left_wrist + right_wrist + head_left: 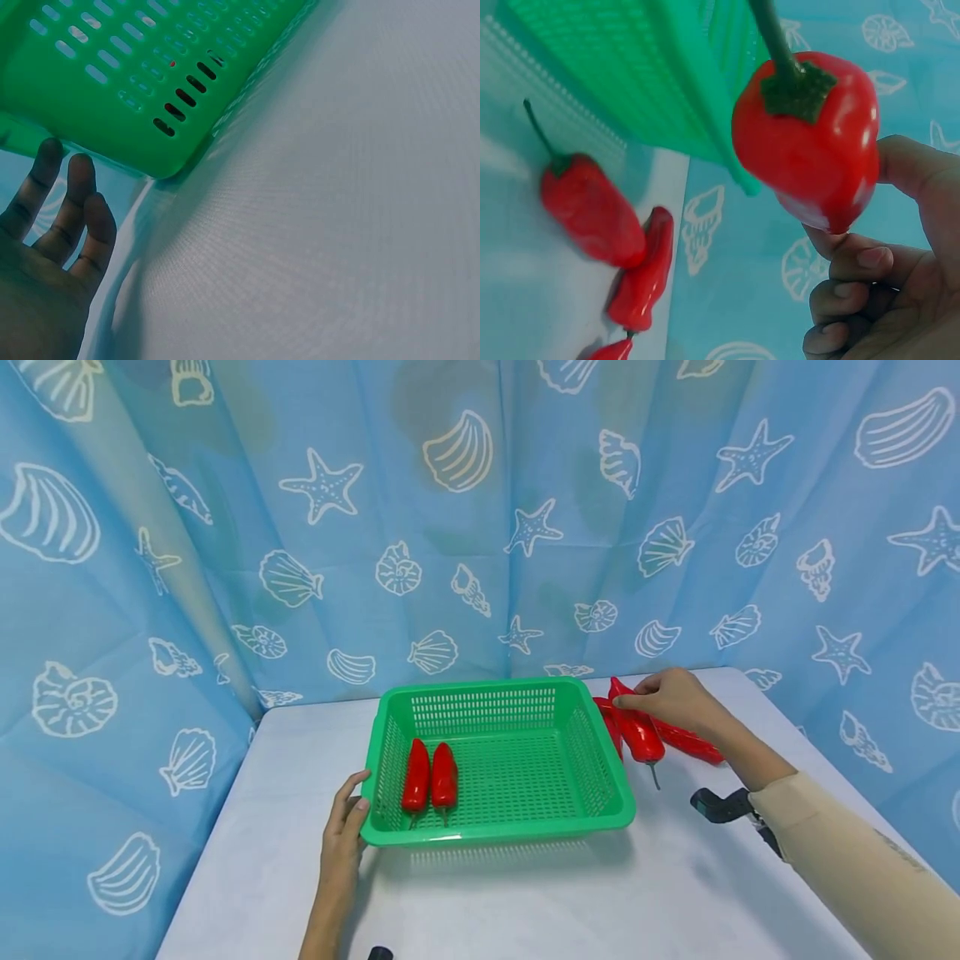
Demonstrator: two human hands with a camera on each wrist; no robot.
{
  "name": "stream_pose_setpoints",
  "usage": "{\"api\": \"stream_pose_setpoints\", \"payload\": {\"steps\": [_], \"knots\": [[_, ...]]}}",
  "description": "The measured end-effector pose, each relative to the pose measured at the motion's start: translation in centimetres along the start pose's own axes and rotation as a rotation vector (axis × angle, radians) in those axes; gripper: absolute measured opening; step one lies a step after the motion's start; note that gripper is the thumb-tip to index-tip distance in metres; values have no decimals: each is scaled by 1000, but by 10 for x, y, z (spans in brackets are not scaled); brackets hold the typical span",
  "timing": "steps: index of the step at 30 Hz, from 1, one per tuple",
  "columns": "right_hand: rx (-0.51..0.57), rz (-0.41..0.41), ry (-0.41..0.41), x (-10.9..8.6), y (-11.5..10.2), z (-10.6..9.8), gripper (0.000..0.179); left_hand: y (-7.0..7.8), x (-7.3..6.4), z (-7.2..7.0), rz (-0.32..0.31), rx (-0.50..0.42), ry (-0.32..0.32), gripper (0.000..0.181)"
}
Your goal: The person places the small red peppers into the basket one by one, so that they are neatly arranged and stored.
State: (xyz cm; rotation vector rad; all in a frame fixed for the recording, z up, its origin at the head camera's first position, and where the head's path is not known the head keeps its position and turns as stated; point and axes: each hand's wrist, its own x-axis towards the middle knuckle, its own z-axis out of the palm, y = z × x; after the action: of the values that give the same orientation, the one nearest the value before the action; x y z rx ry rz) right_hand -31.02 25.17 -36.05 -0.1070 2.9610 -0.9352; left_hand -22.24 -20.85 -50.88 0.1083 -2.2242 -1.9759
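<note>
My right hand (671, 700) pinches a red pepper (637, 731) between thumb and forefinger, just past the basket's right side. Its stem end hangs down in the head view and faces the camera in the right wrist view, the other fingers curled beneath. A green plastic basket (498, 835) holds two red peppers (416, 777) side by side at its left end. At the basket's left rim rests my left hand (343, 827); in the left wrist view its fingers (79, 184) are fairly straight, tips close to the green wall.
More red peppers (592, 210) lie on the white table (277, 827) right of the basket, one a long pepper (690, 743) beneath my right hand. A blue curtain (450, 527) with seashell prints rises behind and beside the table. Dark wrist gear (723, 806) sits by my right sleeve.
</note>
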Motion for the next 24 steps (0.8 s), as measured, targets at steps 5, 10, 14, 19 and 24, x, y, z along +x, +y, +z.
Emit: {"api": "stream_pose_setpoints", "payload": {"steps": [5, 10, 14, 19, 24], "knots": [[0, -9, -20, 4, -17, 5, 52, -1, 0, 0, -9, 0, 4, 42], [13, -5, -35, 9, -34, 13, 56, 1, 0, 0, -3, -2, 3, 41], [36, -3, -56, 12, -45, 21, 54, 2, 0, -1, 1, -2, 4, 41], [85, -31, -80, 18, -55, 33, 45, 2, 0, 0, -4, -6, 4, 42], [109, -55, -86, 23, -63, 44, 38, 1, 1, 1, -3, -8, 10, 42]]}}
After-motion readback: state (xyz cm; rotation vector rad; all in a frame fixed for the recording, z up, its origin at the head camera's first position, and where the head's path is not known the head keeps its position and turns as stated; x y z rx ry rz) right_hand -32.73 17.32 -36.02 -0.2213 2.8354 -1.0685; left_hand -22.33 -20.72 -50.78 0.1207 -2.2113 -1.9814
